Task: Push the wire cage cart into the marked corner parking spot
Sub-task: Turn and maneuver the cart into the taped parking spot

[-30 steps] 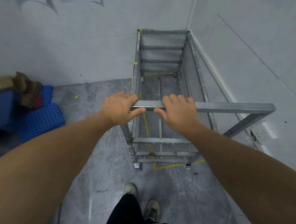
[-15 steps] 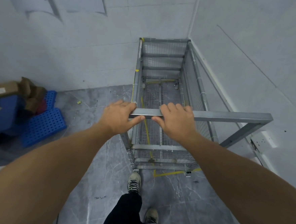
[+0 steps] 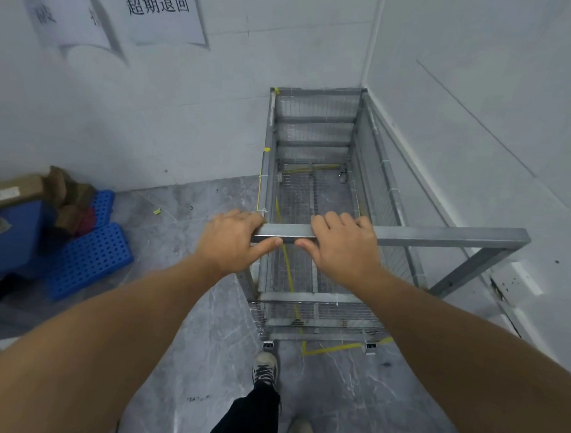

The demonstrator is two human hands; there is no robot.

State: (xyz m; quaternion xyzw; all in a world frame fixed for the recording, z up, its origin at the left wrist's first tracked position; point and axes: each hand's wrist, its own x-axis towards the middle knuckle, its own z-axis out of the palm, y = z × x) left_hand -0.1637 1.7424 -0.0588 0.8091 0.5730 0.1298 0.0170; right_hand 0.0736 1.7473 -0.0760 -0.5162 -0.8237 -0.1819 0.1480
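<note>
A grey wire cage cart (image 3: 315,198) stands lengthwise in the room's corner, its far end against the back wall and its right side along the right wall. Its square metal handle bar (image 3: 445,235) runs across the near end. My left hand (image 3: 233,238) grips the bar's left end. Just to its right, my right hand (image 3: 341,245) is wrapped over the same bar. Yellow tape (image 3: 330,349) marks the parking spot on the floor; one line shows through the cart's mesh floor and a corner piece lies just outside the near wheels.
Blue perforated plastic pallets (image 3: 88,256) and a brown cardboard box (image 3: 12,190) lie at the left against the wall. Paper signs (image 3: 163,15) hang on the back wall. An outlet plate (image 3: 519,283) sits low on the right wall. My feet (image 3: 265,368) stand behind the cart.
The cart has rolled a little further into the corner with both hands on the bar. One foot has stepped forward towards the cart, and my view has tilted up, showing the wall signs.
</note>
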